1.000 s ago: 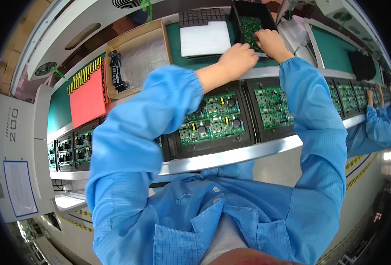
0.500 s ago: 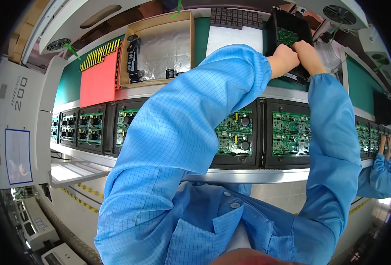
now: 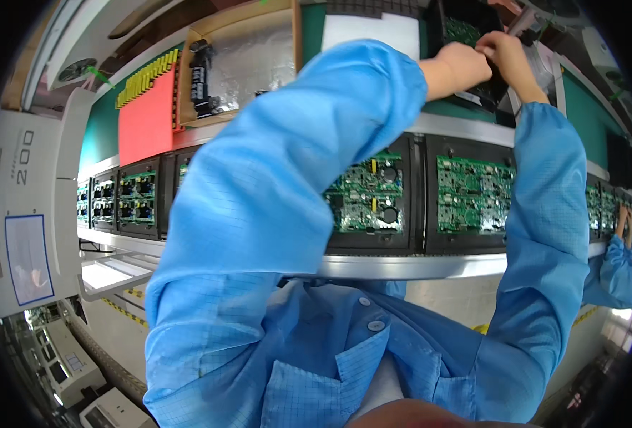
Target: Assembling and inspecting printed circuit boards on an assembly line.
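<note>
At the far side of the green counter (image 3: 314,32), head view: left hand (image 3: 462,65) and right hand (image 3: 505,57) close together over the near part of a black bin (image 3: 436,34). Small green parts (image 3: 461,30) lie inside, toward the bin's far end. Left grip: fingers curled in; right grip: thumb and fingers bent toward the left hand. Cannot tell whether either holds anything; fingertips partly hidden. Left of bin: white sheet (image 3: 369,34), then cardboard box (image 3: 296,36) with black components (image 3: 200,78), then red sheet (image 3: 144,118). Nearer the body, green circuit boards (image 3: 473,189) sit in black trays (image 3: 428,239), row partly covered by both sleeves.
</note>
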`<state>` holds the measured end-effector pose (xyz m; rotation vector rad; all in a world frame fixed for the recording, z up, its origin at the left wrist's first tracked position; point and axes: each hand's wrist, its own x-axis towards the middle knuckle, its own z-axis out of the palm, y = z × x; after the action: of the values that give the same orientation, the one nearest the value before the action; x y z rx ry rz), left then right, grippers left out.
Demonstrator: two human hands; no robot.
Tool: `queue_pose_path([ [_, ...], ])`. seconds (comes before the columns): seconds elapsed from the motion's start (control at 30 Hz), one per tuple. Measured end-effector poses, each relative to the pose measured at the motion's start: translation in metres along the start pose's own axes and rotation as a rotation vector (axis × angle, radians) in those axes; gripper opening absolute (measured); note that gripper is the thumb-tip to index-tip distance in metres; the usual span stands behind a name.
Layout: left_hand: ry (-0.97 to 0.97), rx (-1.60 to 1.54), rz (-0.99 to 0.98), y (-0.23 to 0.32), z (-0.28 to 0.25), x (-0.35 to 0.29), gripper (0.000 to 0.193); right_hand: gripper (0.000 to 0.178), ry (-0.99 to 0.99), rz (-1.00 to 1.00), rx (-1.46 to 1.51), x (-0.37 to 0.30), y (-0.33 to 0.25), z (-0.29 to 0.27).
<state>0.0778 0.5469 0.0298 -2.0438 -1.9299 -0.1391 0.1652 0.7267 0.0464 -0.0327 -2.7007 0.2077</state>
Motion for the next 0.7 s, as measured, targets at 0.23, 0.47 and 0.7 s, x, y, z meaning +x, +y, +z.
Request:
queue_pose_path([
  [0.23, 0.102, -0.26, 0.103, -0.007, -0.059, -0.058, 0.016, 0.021, 0.023, 0.411, 0.217, -0.141, -0.068, -0.075],
  [0.47, 0.013, -0.646, 0.205, 0.078, -0.027, -0.135, 0.015, 0.017, -0.054, 0.766, 0.351, -0.28, -0.143, -0.053],
  [0.7, -0.059, -0.618, 0.231, 0.107, -0.03, -0.138, 0.011, 0.011, 0.1, 0.769, 0.209, -0.303, -0.157, -0.029],
])
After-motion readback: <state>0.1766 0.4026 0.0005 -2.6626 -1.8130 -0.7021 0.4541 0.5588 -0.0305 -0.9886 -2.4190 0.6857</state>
